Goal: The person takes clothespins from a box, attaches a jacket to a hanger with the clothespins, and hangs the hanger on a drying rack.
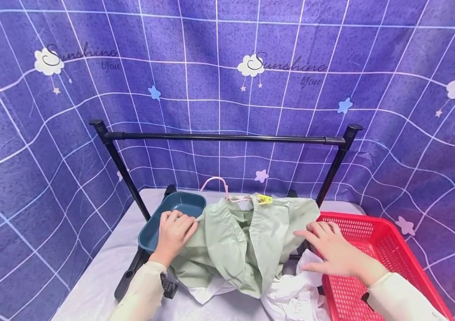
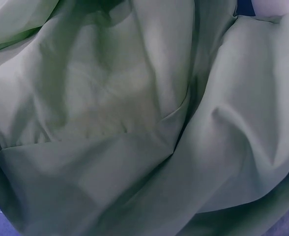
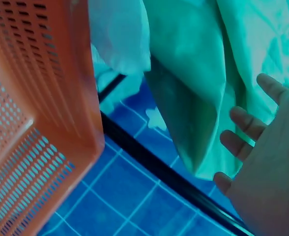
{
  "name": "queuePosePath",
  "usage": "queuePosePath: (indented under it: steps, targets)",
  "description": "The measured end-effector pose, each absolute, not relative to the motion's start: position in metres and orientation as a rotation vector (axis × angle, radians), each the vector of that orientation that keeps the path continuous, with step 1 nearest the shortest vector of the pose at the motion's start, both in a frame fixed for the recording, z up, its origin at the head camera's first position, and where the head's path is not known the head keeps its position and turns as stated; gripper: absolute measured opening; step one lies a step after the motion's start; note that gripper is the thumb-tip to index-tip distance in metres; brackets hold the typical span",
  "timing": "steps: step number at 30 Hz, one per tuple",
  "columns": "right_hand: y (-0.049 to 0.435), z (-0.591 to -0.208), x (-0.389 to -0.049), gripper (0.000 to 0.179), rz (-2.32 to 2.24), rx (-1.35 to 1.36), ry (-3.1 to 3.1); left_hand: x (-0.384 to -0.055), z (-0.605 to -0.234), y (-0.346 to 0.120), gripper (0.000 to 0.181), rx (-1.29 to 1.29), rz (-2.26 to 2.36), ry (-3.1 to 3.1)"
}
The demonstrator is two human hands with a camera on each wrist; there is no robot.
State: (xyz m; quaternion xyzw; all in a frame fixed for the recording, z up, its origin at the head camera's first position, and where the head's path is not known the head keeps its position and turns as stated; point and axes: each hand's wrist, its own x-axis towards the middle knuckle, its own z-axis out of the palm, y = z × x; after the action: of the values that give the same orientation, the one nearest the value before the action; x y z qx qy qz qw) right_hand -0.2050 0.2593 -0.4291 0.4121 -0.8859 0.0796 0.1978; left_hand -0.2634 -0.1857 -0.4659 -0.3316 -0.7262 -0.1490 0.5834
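Note:
A light green garment [image 1: 231,245], like a shirt or jacket, hangs loosely on a pink hanger [image 1: 216,179], with a yellow clip [image 1: 265,199] at its upper edge. My left hand [image 1: 174,232] grips the garment's left side, fingers curled at its edge. Folds of green cloth [image 2: 100,113] fill the left wrist view and hide most of that hand. On the other side, my right hand [image 1: 333,249] is by the garment's right edge, its fingers spread and relaxed. The right wrist view shows these fingers [image 3: 247,123] close to the cloth, holding nothing.
A black rack with a crossbar [image 1: 227,137] stands behind the garment. A dark teal tray [image 1: 159,213] is at the left. White cloth [image 1: 291,294] lies below the garment, beside a red perforated basket [image 1: 404,249] on the right. A purple grid-patterned curtain [image 1: 219,107] surrounds the table.

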Motion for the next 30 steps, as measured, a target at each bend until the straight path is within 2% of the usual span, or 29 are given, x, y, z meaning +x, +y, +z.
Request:
queuePosePath:
  steps: [17, 30]
  targets:
    - [0.258, -0.411, -0.237, 0.073, 0.331, 0.900, -2.436, -0.264, -0.466, -0.183, 0.018, -0.793, -0.348, -1.689]
    - [0.235, -0.420, -0.260, 0.056, 0.410, 0.829, -2.492, -0.266, -0.467, -0.180, 0.018, -0.808, -0.350, -1.695]
